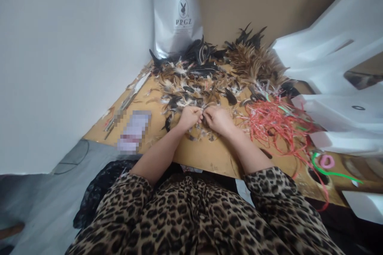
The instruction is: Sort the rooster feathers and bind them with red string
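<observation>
My left hand (189, 117) and my right hand (218, 119) rest close together on the wooden table (206, 153), knuckles up and fingers curled in a pinch. Where the fingertips meet they grip something small, which I cannot make out. Small feathers (206, 132) lie scattered right under and around both hands. Beyond my hands spreads a big pile of brown and black feathers (215, 71). A tangle of red strings (272, 123) lies just right of my right hand.
A silver bag (178, 12) stands against the back wall. White bags (338, 87) crowd the right side. A pink ring (327, 161) and green cord (332, 172) lie at the right front. Thin metal rods (125, 101) and a blurred card (134, 130) lie on the left. A white wall bounds the left.
</observation>
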### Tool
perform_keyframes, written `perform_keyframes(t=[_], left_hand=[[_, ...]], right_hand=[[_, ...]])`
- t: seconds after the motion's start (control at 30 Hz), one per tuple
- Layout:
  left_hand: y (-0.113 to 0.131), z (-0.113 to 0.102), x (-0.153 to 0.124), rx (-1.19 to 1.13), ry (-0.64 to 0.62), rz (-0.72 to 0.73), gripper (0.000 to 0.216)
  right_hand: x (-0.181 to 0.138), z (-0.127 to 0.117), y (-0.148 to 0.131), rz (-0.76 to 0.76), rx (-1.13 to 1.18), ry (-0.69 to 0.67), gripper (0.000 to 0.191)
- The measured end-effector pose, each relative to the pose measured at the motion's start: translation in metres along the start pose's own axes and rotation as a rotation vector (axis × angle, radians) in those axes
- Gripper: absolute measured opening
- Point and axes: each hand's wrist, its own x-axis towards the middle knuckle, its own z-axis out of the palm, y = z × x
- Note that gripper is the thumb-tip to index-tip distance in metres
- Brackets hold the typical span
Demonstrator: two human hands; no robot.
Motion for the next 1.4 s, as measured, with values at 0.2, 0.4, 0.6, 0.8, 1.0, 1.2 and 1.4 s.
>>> perform_keyframes(t=[0.2, 0.4, 0.6, 0.8, 1.0, 1.2, 1.4], left_hand=[[0.001, -0.006, -0.005, 0.297, -0.204, 0.098, 0.019], [0.013, -0.013, -0.012, 0.198, -0.562, 0.075, 0.018], [0.028, -0.015, -0.02, -0.096, -0.64, 0.043, 0.028], [0.019, -0.007, -0.013, -0.445, -0.319, 0.006, 0.033], [0.008, -0.004, -0.004, -0.413, -0.158, 0.055, 0.028], [0.004, 0.002, -0.002, -0.284, -0.016, 0.071, 0.026], [0.005, 0.006, -0.003, -0.153, 0.058, 0.038, 0.022]], right_hand=[[0.0, -0.012, -0.005, -0.102, -0.209, -0.15, 0.026], [0.004, -0.026, 0.022, -0.087, 0.32, -0.352, 0.018], [-0.001, -0.016, 0.039, 0.26, 1.233, -0.327, 0.03], [0.008, 0.009, 0.015, 0.422, 1.664, -0.034, 0.027], [0.013, 0.021, 0.004, 0.524, 1.622, 0.149, 0.024], [0.014, 0.036, 0.006, 0.582, 1.397, 0.296, 0.025], [0.014, 0.038, 0.003, 0.641, 1.218, 0.361, 0.026]])
